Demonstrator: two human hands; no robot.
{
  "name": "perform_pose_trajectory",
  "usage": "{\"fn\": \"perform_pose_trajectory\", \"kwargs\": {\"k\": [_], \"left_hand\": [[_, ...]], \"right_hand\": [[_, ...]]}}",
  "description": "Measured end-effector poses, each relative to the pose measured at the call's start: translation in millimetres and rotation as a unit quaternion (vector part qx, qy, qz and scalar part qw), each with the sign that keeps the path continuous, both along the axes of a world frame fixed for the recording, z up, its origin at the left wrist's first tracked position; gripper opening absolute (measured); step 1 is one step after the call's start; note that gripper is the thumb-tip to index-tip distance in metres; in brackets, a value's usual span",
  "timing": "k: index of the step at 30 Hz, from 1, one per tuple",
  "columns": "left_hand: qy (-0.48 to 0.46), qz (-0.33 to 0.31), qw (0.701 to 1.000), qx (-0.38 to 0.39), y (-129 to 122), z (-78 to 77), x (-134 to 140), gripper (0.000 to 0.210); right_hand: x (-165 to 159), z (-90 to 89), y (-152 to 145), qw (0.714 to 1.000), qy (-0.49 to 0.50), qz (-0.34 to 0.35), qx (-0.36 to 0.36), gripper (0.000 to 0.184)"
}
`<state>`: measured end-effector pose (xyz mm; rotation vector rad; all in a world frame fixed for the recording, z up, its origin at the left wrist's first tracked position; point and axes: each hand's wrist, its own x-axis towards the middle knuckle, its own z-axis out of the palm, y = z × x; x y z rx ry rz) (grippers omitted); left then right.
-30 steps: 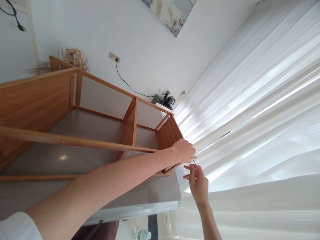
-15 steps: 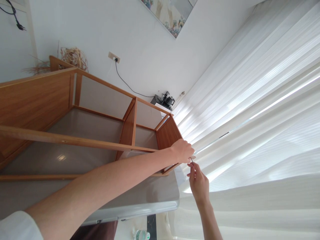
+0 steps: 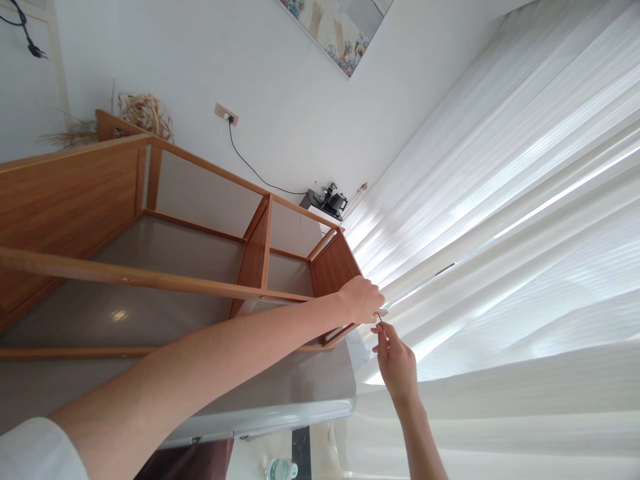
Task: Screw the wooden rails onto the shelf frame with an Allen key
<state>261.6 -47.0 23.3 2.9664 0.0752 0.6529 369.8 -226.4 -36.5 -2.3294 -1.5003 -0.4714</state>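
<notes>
A wooden furniture frame [image 3: 200,283] with side panels and a middle divider lies across a grey table [image 3: 320,373]. My left hand [image 3: 361,300] reaches over it to the far right end panel [image 3: 336,265], with fingers curled closed at the panel's outer side. What those fingers hold is hidden. Just below, my right hand [image 3: 397,360] pinches a thin dark rod [image 3: 380,319] between thumb and fingertips. Its upper end meets the left fingers. From its shape I cannot tell whether it is a hex key.
White curtains [image 3: 500,267] hang close beyond both hands. Behind the frame, a black appliance [image 3: 333,200] stands near the wall, its cord running to a socket [image 3: 227,114]. Dried stalks [image 3: 145,113] are at the back left. A plastic bottle [image 3: 281,469] sits below the table's front edge.
The whole view has shifted slightly, so everything sits a little further left. Both hands keep nearly the same pose around the thin rod.
</notes>
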Motion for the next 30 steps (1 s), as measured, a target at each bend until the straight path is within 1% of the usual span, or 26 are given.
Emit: {"fn": "perform_pose_trajectory", "kwargs": {"k": [3,6,9,15,18,23,30], "left_hand": [[0.0,0.0,1.0,-0.001,-0.1,0.4,-0.8,0.023],[0.0,0.0,1.0,-0.002,-0.2,0.7,-1.4,0.023],[0.001,0.001,1.0,-0.003,-0.2,1.1,-1.7,0.022],[0.0,0.0,1.0,-0.003,-0.3,1.2,-1.9,0.021],[0.0,-0.002,1.0,-0.001,0.1,0.5,-1.1,0.022],[0.001,-0.005,1.0,0.007,1.0,-0.5,0.5,0.024],[0.001,-0.001,1.0,0.005,1.1,0.1,-1.3,0.024]], "right_hand": [[-11.5,0.6,4.5,0.987,0.157,0.001,0.023,0.031],[-20.9,1.2,7.9,0.968,0.246,-0.01,0.056,0.034],[-26.8,1.2,10.2,0.955,0.284,-0.016,0.08,0.036],[-31.1,-3.7,12.7,0.944,0.311,-0.02,0.108,0.036],[-29.1,-5.7,11.2,0.949,0.295,-0.022,0.105,0.036],[-21.2,-7.4,8.4,0.976,0.2,-0.02,0.077,0.037],[-9.7,-11.3,6.3,0.995,0.077,-0.031,0.048,0.035]]}}
